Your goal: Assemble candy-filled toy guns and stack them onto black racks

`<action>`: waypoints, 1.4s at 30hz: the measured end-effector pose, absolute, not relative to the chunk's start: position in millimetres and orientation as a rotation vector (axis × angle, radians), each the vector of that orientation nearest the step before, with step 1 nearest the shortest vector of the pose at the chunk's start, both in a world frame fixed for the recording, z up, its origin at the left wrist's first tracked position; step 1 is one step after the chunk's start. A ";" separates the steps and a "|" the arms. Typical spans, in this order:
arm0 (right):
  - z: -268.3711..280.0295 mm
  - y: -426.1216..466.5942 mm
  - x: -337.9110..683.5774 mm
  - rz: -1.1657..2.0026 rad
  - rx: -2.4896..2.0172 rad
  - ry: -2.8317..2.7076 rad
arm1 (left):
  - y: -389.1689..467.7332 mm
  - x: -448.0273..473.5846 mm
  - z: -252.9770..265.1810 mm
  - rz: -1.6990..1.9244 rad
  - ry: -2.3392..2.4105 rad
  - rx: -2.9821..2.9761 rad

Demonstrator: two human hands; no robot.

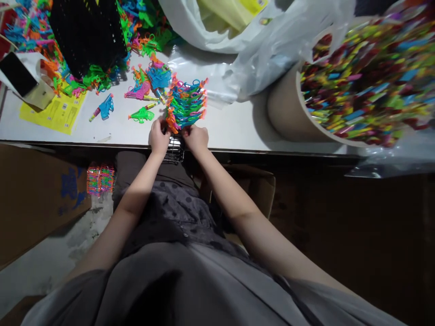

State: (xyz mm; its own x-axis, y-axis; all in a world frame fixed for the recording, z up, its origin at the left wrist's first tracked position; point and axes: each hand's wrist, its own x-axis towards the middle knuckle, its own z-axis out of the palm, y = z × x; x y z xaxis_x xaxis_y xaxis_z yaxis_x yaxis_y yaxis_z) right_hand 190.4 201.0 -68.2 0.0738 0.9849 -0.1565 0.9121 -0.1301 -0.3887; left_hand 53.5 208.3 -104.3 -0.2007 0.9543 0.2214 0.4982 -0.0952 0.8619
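A stacked pack of small plastic toy guns [186, 104] in orange, blue, green and purple lies near the table's front edge, with a shiny clear film about it. My left hand [159, 137] is closed at its near left corner, thumb and fingers pinched together. Closed in the same way, my right hand [197, 138] is at the near right corner. The fingertips are partly hidden. Between my hands, a black wire rack [174, 150] juts out at the table edge. Left of the pack lie a loose green toy gun [141, 115], a pink one [138, 92] and a blue one [105, 107].
A large bucket [283, 106] of colourful wrapped sticks stands at right. Behind are clear plastic bags [217, 81], a black basket [90, 36] and heaped toy guns. A yellow sheet [56, 115] lies at left. Below are a cardboard box [37, 199] and another pack [100, 179].
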 end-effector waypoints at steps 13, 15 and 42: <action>-77.4 202.9 186.9 0.508 -2.144 -1.934 | 206.9 52.3 -101.4 1.240 1.792 1.613; -79.8 203.8 186.7 0.498 -2.139 -1.937 | 207.8 51.2 -102.2 1.226 1.798 1.595; -83.3 167.9 228.0 0.425 -1.993 -1.682 | 167.7 105.7 -100.3 1.169 1.430 1.477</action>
State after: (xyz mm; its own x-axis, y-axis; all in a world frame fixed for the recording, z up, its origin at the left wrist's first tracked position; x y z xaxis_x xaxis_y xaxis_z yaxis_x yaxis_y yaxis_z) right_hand 228.0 167.9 -83.3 0.1906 0.9786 0.0771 0.8246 -0.1170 -0.5536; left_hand 105.7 167.7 -100.3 -0.0453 0.9934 0.1052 0.3006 -0.0869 0.9498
